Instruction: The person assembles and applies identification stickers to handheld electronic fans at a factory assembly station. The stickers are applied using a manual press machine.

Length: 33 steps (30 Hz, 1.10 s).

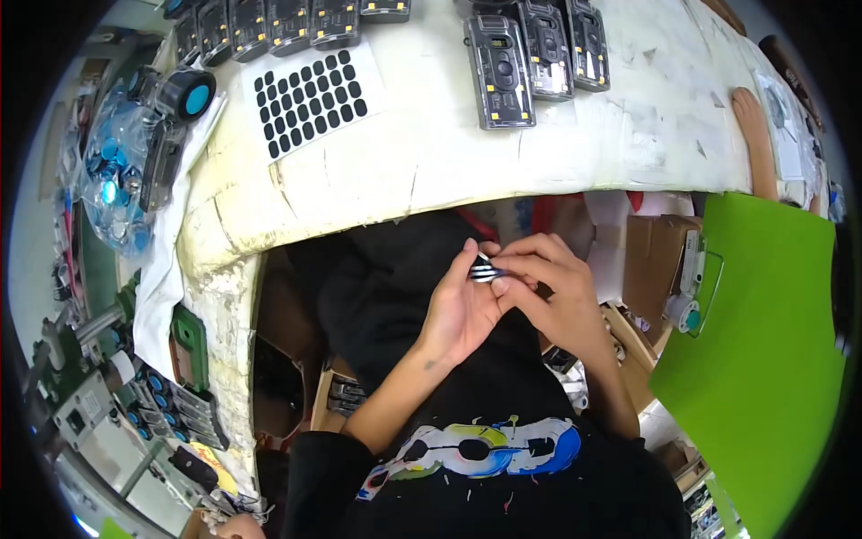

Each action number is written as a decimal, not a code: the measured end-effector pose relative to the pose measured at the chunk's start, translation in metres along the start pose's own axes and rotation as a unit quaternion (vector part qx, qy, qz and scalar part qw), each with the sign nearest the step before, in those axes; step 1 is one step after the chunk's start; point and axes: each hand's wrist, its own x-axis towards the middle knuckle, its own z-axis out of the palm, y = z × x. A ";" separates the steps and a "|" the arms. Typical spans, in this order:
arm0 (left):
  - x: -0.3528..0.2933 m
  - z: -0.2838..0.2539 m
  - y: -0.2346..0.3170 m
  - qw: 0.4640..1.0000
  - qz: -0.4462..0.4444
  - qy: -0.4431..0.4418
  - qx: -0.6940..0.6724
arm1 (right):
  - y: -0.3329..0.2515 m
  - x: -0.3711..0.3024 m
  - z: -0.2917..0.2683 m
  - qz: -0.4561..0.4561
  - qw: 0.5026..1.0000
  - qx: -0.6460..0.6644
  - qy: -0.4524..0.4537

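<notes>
the left hand (pixel 456 314) and right hand (pixel 561 286) partly hide a striped thing (pixel 484 273), too small to identify. the top edge crops black devices (pixel 334 22); a green board (pixel 754 332) covers part of a co-worker's arm (pixel 760 153).

Left of you, a clear bag of blue round pieces (pixel 115 211) sits near a round black item with a blue face (pixel 190 95); below, white sheeting (pixel 154 310) hangs beside a green frame (pixel 188 341). On your right, a bright green panel (pixel 754 323) stands near a brown cardboard box (pixel 648 269).
</notes>
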 end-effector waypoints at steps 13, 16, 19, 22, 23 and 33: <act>0.018 -0.019 0.011 0.998 -0.007 0.015 0.064 | 0.024 -0.014 -0.036 0.193 0.950 0.223 0.098; 0.018 -0.015 0.008 0.994 -0.012 0.056 0.095 | 0.051 -0.016 -0.042 0.248 0.957 0.113 0.097; 0.014 -0.011 0.010 0.983 -0.010 0.015 0.181 | 0.040 -0.017 -0.042 0.117 0.979 -0.138 0.096; 0.004 -0.001 0.015 0.966 -0.017 -0.040 0.253 | -0.011 -0.002 -0.036 0.047 0.998 0.045 -0.009; 0.000 0.007 0.012 0.974 -0.023 -0.037 0.222 | -0.008 0.004 -0.030 -0.033 0.997 0.056 -0.028; -0.011 0.049 0.022 0.912 0.038 -0.051 0.404 | -0.020 0.025 -0.038 -0.045 0.997 0.039 0.052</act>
